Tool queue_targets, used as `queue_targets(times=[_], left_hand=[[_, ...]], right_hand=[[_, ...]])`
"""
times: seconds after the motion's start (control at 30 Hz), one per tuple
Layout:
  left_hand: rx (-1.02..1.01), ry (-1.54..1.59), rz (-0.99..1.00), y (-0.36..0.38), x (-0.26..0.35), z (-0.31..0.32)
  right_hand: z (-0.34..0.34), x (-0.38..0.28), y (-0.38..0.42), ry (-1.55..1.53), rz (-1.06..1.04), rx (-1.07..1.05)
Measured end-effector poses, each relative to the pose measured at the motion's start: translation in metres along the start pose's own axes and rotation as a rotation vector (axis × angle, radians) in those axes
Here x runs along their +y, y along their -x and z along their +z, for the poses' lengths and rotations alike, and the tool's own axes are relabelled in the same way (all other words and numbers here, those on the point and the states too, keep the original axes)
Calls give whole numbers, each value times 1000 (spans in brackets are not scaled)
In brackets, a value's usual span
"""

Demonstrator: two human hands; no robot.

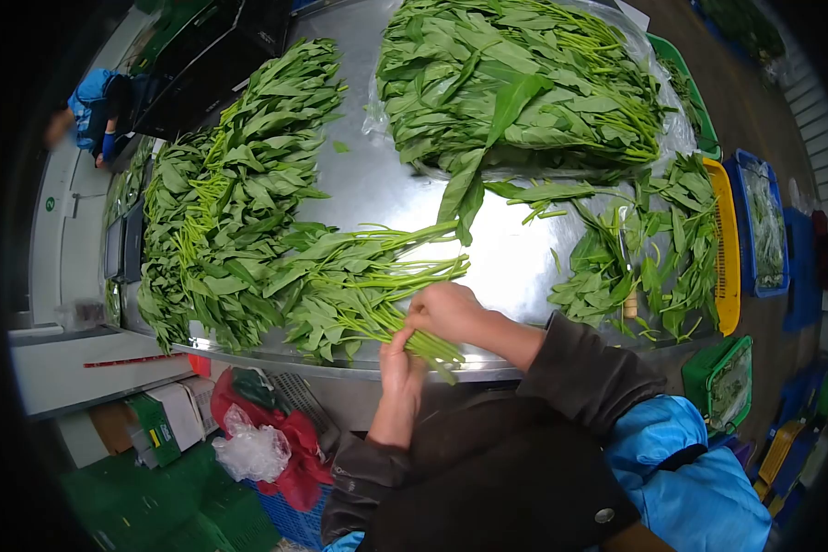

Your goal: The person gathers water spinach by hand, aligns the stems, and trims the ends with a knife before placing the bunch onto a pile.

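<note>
Near the front edge of the metal table, my left hand is closed round the stems of a small bunch of leafy greens. My right hand pinches the same stems just above it. The bunch's leaves point left and its cut stem ends stick out to the right. Behind my hands lie more loose stems. Rows of bundled greens cover the table's left side. A large pile of greens rests on clear plastic at the back.
Scattered greens surround a wooden-handled tool on the right. Beyond are a yellow crate, a blue crate and green crates. A person in blue is at the far left. Below the table sits a red bag.
</note>
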State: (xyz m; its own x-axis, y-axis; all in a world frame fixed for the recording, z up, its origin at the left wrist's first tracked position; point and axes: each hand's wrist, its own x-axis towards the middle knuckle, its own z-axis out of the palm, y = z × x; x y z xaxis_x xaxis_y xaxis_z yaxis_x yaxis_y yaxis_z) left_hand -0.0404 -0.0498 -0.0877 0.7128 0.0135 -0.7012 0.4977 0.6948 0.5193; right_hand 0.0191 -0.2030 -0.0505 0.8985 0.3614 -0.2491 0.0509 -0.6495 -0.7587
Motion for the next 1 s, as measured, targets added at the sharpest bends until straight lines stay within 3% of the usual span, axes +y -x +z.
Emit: queue_targets(times=[0.17,0.37,0.6,0.67,0.8,0.87,0.9,0.97,1.0], left_hand=[[6,-19,7,-1,-1,-6],[11,-3,-69,-8,-1,-9],[85,-77,37,-6,-3,1],[99,-102,63,-10,-6,-1],[96,-137,63,-6,-4,1],[80,-161,50,1,1,8],[78,-153,38,4,3,12],[83,-134,30,8,6,19],[68,-142,32,10,6,21]], right_hand=[[-5,10,3,-467,119,-112],[-11,6,16,-225,77,-115],[1,12,19,-214,21,-71],[7,12,22,-29,-22,-72],[-3,10,40,22,-133,-130],[-19,15,60,-356,-174,-119],[-25,29,71,-350,-180,-133],[-33,56,90,-1475,144,129],[-27,54,86,-1473,149,124]])
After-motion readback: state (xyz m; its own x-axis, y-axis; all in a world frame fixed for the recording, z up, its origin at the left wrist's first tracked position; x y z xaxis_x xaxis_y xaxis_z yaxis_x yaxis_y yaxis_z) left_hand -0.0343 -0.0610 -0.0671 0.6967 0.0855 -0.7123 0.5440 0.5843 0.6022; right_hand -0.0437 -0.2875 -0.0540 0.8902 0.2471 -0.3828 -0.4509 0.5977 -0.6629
